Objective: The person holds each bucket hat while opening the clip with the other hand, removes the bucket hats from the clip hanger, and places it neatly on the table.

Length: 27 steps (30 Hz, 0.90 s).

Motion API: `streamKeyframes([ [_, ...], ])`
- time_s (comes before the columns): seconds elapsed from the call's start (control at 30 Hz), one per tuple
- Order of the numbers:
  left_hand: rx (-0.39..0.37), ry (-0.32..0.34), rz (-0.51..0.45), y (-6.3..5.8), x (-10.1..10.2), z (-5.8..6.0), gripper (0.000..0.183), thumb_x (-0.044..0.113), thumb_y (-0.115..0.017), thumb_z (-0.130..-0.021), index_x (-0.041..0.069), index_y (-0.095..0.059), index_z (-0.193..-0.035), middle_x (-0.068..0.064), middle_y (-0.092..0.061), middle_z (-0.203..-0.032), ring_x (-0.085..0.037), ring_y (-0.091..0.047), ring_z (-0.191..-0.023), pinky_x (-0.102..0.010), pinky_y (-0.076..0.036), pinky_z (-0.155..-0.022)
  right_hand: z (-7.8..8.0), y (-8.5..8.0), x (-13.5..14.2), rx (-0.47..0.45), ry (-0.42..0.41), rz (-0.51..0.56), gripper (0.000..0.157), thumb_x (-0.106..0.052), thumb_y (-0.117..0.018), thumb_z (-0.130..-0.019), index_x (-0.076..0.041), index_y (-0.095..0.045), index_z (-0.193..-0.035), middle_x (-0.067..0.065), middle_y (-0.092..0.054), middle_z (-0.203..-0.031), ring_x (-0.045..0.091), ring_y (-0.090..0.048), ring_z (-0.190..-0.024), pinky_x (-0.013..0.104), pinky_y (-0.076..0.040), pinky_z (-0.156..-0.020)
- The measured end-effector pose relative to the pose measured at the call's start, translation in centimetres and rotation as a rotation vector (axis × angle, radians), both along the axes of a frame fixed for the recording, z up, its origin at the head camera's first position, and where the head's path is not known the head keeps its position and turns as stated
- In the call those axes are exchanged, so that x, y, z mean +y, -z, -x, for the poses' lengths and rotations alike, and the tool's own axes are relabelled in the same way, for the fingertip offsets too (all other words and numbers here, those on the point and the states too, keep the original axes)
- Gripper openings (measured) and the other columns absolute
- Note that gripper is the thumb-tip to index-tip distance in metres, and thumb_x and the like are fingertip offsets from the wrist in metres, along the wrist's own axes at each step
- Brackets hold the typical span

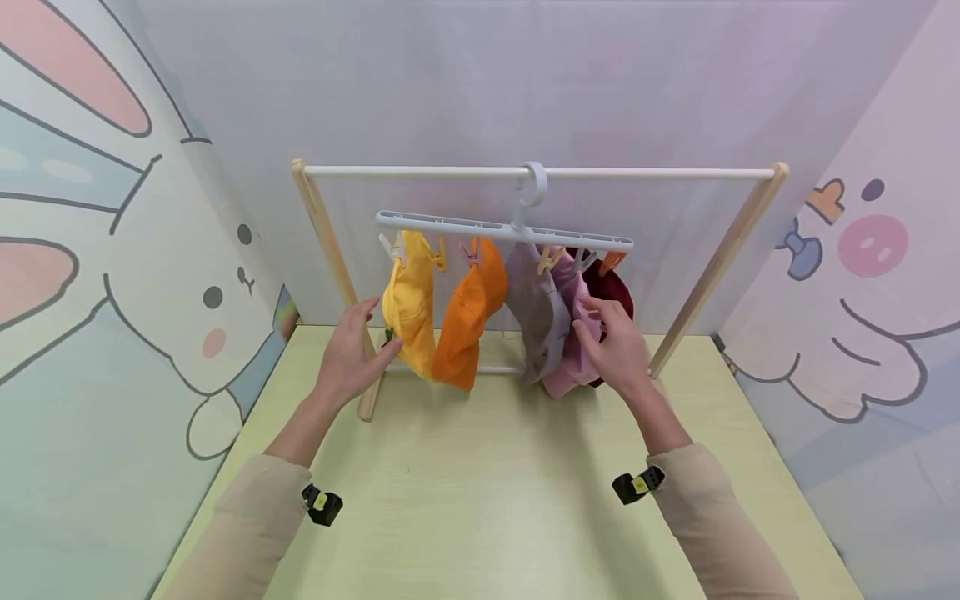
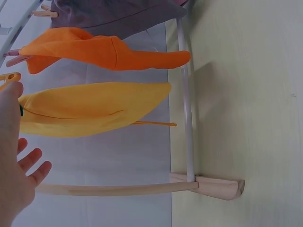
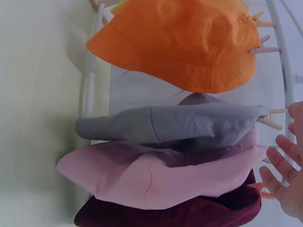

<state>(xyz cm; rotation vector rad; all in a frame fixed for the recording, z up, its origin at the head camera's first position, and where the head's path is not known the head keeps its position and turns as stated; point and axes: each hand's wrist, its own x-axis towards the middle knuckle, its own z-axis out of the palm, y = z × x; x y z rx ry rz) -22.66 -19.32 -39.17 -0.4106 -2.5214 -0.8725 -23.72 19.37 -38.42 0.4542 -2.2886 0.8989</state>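
Several cloth bucket hats hang from clothespins on a pale plastic hanger. At the left is a yellow hat, with my left hand beside it, thumb toward its edge and fingers loosely spread. The orange hat hangs beside the yellow one. Right of the middle, a grey hat, a pink hat and a dark red hat hang close together. Fingers of my right hand are relaxed at the pink hat's side and overlap it in the head view, while the right wrist view shows them spread near its clipped end.
The hanger hooks over the white rod of a stand with wooden legs. The stand rests on a pale wood table. Cloth walls with cartoon animals enclose the sides, and a plain cloth hangs behind.
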Motion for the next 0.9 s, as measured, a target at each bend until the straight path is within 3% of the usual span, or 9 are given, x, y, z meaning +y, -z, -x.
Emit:
streamKeyframes([
  [0.57,-0.054,-0.034,-0.034,-0.4,0.7,0.7,0.073,0.034,-0.067,-0.080,0.008,-0.033,-0.139,-0.013,-0.041,-0.137,-0.032,-0.049,-0.115,-0.051,-0.041,-0.088,1.5,-2.2,-2.7,0.049,-0.088,-0.090,0.034,-0.015,-0.064,-0.084,-0.005,-0.059,-0.116,0.015,-0.058,-0.102,0.026,-0.056,-0.091,0.040,-0.046,-0.075],
  [0.9,-0.043,-0.038,-0.063,-0.4,1.0,1.0,0.070,0.031,-0.069,-0.078,0.009,-0.038,-0.136,-0.011,-0.048,-0.131,-0.031,-0.053,-0.108,-0.045,-0.046,-0.081,2.1,-3.6,-4.5,0.051,-0.110,-0.170,0.036,-0.020,-0.065,-0.084,-0.010,-0.059,-0.118,0.011,-0.058,-0.105,0.022,-0.056,-0.093,0.038,-0.046,-0.079],
])
